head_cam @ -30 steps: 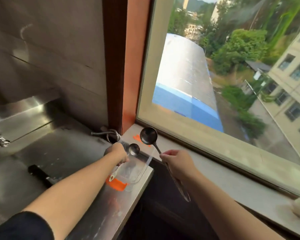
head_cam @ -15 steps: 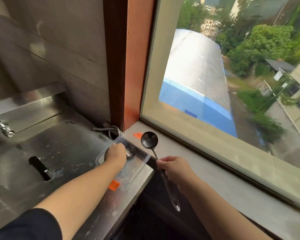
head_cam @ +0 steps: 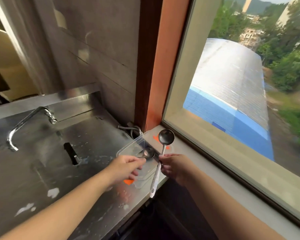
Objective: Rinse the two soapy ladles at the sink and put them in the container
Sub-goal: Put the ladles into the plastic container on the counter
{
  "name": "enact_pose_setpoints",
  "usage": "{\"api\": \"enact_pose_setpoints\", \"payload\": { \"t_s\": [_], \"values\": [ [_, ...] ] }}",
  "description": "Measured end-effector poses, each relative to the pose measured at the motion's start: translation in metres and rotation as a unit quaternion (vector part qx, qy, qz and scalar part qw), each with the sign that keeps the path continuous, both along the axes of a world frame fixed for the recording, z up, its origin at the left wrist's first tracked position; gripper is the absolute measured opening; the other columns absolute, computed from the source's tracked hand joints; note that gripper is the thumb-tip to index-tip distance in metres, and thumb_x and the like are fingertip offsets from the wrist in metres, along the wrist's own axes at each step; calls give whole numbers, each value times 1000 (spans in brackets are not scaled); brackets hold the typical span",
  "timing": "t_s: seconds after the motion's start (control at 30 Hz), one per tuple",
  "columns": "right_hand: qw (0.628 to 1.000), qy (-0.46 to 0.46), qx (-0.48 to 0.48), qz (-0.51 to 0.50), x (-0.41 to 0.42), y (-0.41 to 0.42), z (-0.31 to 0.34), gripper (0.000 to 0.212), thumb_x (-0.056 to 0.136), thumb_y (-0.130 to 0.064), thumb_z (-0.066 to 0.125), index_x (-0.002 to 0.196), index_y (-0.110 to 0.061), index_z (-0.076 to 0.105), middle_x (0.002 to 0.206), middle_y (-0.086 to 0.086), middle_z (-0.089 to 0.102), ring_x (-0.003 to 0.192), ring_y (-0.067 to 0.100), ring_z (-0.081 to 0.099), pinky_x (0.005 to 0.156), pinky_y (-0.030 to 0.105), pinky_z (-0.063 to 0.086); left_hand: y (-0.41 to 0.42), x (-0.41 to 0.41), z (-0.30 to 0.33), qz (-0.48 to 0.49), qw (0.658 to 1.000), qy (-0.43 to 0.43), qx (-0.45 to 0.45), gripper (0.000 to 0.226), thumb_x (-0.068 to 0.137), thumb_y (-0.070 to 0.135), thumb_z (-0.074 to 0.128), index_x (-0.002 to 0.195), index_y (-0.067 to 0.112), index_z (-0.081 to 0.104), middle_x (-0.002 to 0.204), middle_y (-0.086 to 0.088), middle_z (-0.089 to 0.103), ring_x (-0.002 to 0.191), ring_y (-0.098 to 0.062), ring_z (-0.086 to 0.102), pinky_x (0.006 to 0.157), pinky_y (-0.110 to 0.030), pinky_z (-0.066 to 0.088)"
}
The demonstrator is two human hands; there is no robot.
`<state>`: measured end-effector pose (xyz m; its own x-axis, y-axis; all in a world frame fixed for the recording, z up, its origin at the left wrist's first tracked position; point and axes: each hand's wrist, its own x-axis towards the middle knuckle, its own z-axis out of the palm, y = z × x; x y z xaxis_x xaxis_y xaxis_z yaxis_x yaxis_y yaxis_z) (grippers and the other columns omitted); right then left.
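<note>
Low in the middle of the frame, the left hand (head_cam: 125, 170) pinches a small ladle (head_cam: 148, 152) inside the clear container (head_cam: 128, 146), while the right hand (head_cam: 176, 168) pinches a bigger ladle (head_cam: 165, 138) just right of it.

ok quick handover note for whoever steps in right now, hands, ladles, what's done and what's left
Left hand: holds the small ladle, its bowl down inside the clear container at the counter's right end.
Right hand: grips the big ladle mid-handle, bowl up over the window sill, outside the container.
Done: small ladle nearly placed.
Left: release it, then lay the big ladle in too.
</note>
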<state>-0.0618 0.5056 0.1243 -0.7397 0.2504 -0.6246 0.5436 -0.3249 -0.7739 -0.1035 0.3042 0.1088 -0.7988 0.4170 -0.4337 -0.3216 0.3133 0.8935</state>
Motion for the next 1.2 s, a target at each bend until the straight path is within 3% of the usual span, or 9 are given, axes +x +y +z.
{"api": "enact_pose_setpoints", "payload": {
  "t_s": [0.13,0.33,0.47,0.53,0.63,0.73,0.83,1.03,1.2],
  "values": [
    [999,2,-30,22,-14,-12,-4,8,90,2,67,94,-3,63,68,10,68,48,14,64,44,22,56,-25,29,9,-42,989,-110,88,34,88,24,77,115,5,72,97,-8,76,83,-18,67,73,-28,57],
    [998,19,-56,28,-32,-30,-19,9,89,6,68,97,4,66,80,14,67,56,18,67,49,24,58,-39,30,4,40,981,-130,140,34,86,-3,73,119,-5,63,115,-36,68,75,-19,66,63,-25,56],
    [985,24,140,102,-36,-31,-29,40,82,-18,82,108,6,63,81,15,68,54,17,67,46,25,56,-43,24,1,61,976,-137,156,32,88,-5,70,119,-3,61,102,-30,75,69,-16,68,59,-22,56],
    [931,37,327,160,-38,-31,-35,47,80,-34,83,106,-1,64,84,9,69,65,20,67,53,29,56,-44,22,-1,63,976,-145,152,31,90,-3,69,119,-3,61,88,-20,77,69,-16,68,58,-23,56],
    [796,117,541,246,-40,-28,-42,35,83,-43,75,105,-18,67,99,1,69,88,22,65,74,32,51,-45,18,-6,63,974,-160,147,27,93,0,66,120,-2,62,82,-15,75,68,-18,69,59,-25,58],
    [699,189,594,351,-41,-22,-52,23,93,-38,62,106,-22,74,102,4,69,96,24,63,81,33,50,-43,14,-10,51,973,-172,144,25,96,4,64,120,0,63,75,-11,71,65,-19,69,56,-26,57],
    [623,178,639,416,-41,-17,-62,34,100,-40,47,99,-21,75,91,6,72,92,28,64,84,40,49,-39,10,-16,40,974,-182,131,21,98,6,62,117,-2,64,67,-6,67,60,-15,66,51,-23,54],
    [563,95,652,499,-47,-18,-68,56,102,-54,25,98,-23,73,97,2,75,105,22,63,109,44,28,-32,1,-30,44,977,-191,80,9,96,8,64,94,0,65,62,-3,64,54,-10,61,45,-18,47],
    [514,32,644,566,-61,-24,-69,60,102,-53,22,107,-19,72,112,5,73,114,24,60,113,48,23,-27,-2,-41,62,980,-184,41,13,96,9,66,87,0,66,63,-5,63,53,-10,59,44,-16,47]
  ]
}}
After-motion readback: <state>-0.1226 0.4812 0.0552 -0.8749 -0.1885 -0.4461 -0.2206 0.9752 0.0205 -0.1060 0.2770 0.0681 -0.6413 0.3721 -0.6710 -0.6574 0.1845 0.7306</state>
